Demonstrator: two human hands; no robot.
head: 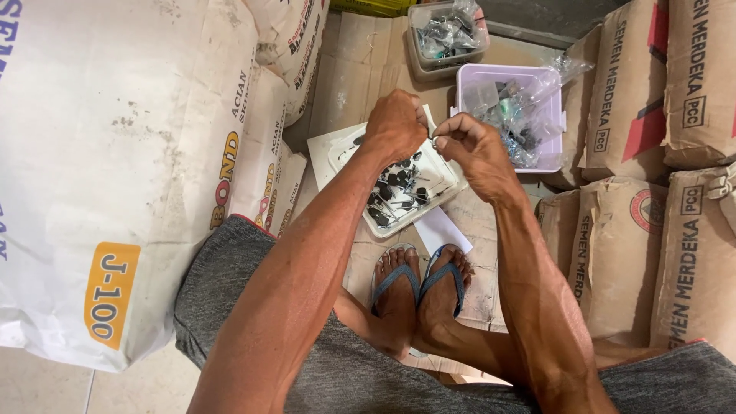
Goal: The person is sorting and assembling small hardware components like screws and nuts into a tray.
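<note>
My left hand [395, 123] and my right hand [474, 146] meet above a white tray [448, 192] of small black parts with thin metal legs [399, 192]. Both hands pinch one small pale item [431, 126] between their fingertips; it is too small to tell its kind. The tray rests on flattened cardboard between my knees. My feet in blue flip-flops [420, 287] sit just below the tray, beside a white slip of paper [443, 230].
A lilac box [552, 115] with clear bags of small parts stands right of my hands, a clear tub [448, 34] of similar bags behind it. Large white sacks [115, 153] stand left; brown paper sacks [659, 176] are stacked right.
</note>
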